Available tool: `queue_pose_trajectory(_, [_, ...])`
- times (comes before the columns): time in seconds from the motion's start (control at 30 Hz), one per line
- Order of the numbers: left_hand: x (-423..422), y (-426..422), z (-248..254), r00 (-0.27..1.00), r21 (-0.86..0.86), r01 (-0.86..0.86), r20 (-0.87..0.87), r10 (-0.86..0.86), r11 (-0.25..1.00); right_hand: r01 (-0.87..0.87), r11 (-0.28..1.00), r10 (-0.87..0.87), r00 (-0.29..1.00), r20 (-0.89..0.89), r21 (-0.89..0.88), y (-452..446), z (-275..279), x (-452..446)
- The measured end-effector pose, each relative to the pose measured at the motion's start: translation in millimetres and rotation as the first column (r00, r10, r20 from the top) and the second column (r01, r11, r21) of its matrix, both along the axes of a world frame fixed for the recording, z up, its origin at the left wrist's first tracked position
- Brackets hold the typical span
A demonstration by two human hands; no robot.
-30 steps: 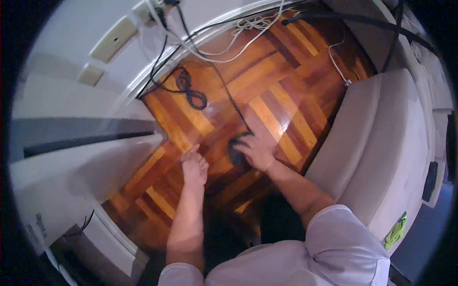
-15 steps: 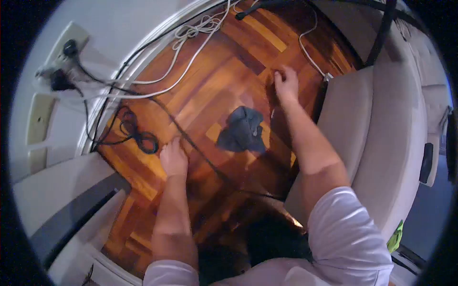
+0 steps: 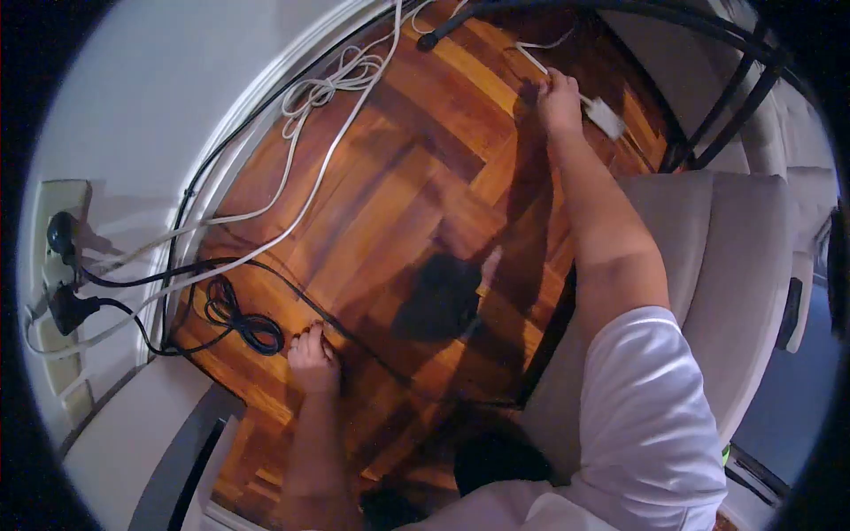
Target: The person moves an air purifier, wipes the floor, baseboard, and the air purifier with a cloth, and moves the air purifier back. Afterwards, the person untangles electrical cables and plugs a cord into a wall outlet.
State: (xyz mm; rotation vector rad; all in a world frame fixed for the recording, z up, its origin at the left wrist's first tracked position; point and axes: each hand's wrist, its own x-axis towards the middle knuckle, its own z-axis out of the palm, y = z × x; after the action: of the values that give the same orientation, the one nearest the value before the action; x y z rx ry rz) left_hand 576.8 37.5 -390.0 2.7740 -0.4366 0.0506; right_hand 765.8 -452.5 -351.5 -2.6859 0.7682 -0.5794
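Observation:
My right hand [image 3: 560, 104] reaches far out over the floor, its fingers closed around a thin white cable [image 3: 533, 58]. A white block [image 3: 605, 119] on that cable hangs just right of the hand, slightly blurred. Down on the left, my left hand [image 3: 313, 361] is by the wooden floor with its fingers curled in; I see nothing in them. Close to its fingertips runs a black cable [image 3: 305, 299], and a looped black cord [image 3: 237, 319] lies to its left. Between my arms, a dark cloth [image 3: 438, 296] lies on the floor, blurred and in shadow.
Black plugs [image 3: 73, 310] sit in a wall outlet [image 3: 55, 199] at the left. A white cable bundle [image 3: 332, 84] lies along the skirting board. A grey upholstered seat [image 3: 664, 212] stands on the right, with black metal bars [image 3: 739, 93] beyond it.
My right hand has moved farther out and taken hold of the white cable, shifting its white block. My left hand appears lower in view. The view has shifted.

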Motion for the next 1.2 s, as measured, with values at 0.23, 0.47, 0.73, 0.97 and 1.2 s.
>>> queue_pose_trajectory(0.23, [-2, 5, 1, 0.997, 0.072, -0.028, -0.073, 0.033, 0.997, -0.232, 0.965, 0.240, 0.970, 0.049, -0.126, 49, 11, 6])
queue_pose_trajectory(0.47, [-2, -1, 3, 0.999, -0.009, -0.027, 0.041, 0.028, 1.000, -0.909, 0.397, 0.917, 0.385, 0.107, -0.131, 237, 18, 60])
queue_pose_trajectory(0.73, [1, 3, 7, 1.000, -0.026, -0.005, 0.025, 0.006, 1.000, -0.942, 0.318, 0.905, 0.334, -0.262, -0.105, 314, -16, 49])
queue_pose_trajectory(0.97, [3, 6, 2, 1.000, -0.036, 0.003, -0.001, -0.003, 0.999, -0.868, 0.491, 0.836, 0.492, 0.241, 0.070, 311, 64, 13])
queue_pose_trajectory(1.2, [-5, 4, 4, 0.997, -0.060, -0.044, 0.059, 0.048, 0.997, -0.883, 0.335, 0.435, 0.453, 0.778, 0.327, 286, 116, -23])
